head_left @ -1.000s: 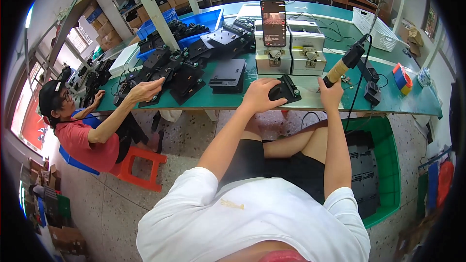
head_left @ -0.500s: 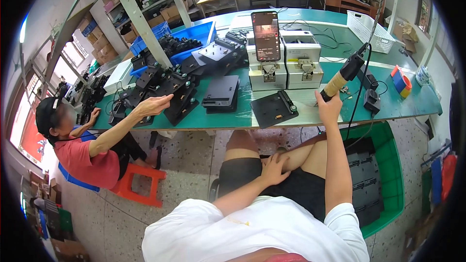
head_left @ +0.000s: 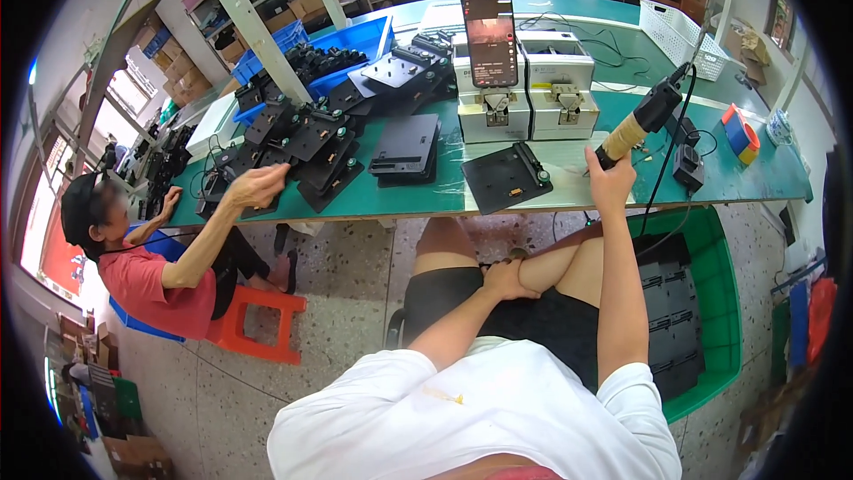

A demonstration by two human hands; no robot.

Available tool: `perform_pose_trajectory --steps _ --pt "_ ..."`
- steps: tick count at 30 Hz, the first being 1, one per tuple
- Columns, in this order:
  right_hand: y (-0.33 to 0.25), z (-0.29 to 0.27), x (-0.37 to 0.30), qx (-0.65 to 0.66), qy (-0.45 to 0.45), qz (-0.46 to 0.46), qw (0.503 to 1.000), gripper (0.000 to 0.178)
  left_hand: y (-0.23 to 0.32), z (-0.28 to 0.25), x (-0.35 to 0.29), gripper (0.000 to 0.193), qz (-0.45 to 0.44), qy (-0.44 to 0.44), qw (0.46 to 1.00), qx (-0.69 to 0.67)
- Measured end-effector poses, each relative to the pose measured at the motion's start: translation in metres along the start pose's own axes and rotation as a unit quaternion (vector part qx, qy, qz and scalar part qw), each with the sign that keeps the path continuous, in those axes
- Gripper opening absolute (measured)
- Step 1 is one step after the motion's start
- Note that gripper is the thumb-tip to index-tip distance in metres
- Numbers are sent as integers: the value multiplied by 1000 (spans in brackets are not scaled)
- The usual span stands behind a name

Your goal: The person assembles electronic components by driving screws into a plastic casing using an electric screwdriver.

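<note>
My right hand (head_left: pixel 611 181) is wrapped around the lower end of an electric screwdriver (head_left: pixel 626 135), which has a black upper body and a tan wrapped grip. The tool leans, its tip pointing down-left above the table. Just left of it, on the front edge, lies a flat black plate (head_left: pixel 499 180) with a raised bar along one side and a small brass-coloured part. My left hand (head_left: pixel 508 280) lies on my bare leg below the table, holding nothing. Stacked black panels (head_left: pixel 405 146) sit farther left.
Two white machines (head_left: pixel 562 84) stand behind the plate, with a phone (head_left: pixel 489 40) propped before them. A green crate (head_left: pixel 724 320) of black panels is by my right leg. At left, a co-worker (head_left: pixel 160 267) reaches toward piled black assemblies (head_left: pixel 311 147). A coiled cord hangs above the screwdriver.
The view has tilted slightly, shifting the table upward. My left hand has slid a little along my leg. The co-worker's extended hand has drawn back left. My right hand still holds the screwdriver.
</note>
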State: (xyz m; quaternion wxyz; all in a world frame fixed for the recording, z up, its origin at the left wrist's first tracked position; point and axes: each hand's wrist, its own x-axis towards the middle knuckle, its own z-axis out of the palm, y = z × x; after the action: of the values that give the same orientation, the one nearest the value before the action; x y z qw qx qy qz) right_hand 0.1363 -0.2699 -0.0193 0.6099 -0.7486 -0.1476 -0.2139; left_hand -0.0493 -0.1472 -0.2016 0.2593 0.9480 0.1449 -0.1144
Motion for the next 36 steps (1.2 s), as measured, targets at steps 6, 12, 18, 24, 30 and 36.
perform_pose_trajectory --steps 6,12,18,24,30,36 --pt "0 -3 1 -12 1 9 1000 42 4 -9 8 110 5 -33 999 17" --pt "-1 -3 4 -14 -4 5 1000 38 0 -1 5 107 139 59 989 6" --pt "-2 0 5 8 -26 5 1000 33 -1 30 5 91 236 142 961 15" --pt "1 -1 2 -6 -4 -24 1000 29 8 48 9 96 312 239 905 162" --pt "-1 -1 5 23 -6 4 1000 30 18 35 -3 98 246 142 950 131" --pt "-9 3 9 35 -25 24 999 30 8 24 6 95 289 187 936 74"
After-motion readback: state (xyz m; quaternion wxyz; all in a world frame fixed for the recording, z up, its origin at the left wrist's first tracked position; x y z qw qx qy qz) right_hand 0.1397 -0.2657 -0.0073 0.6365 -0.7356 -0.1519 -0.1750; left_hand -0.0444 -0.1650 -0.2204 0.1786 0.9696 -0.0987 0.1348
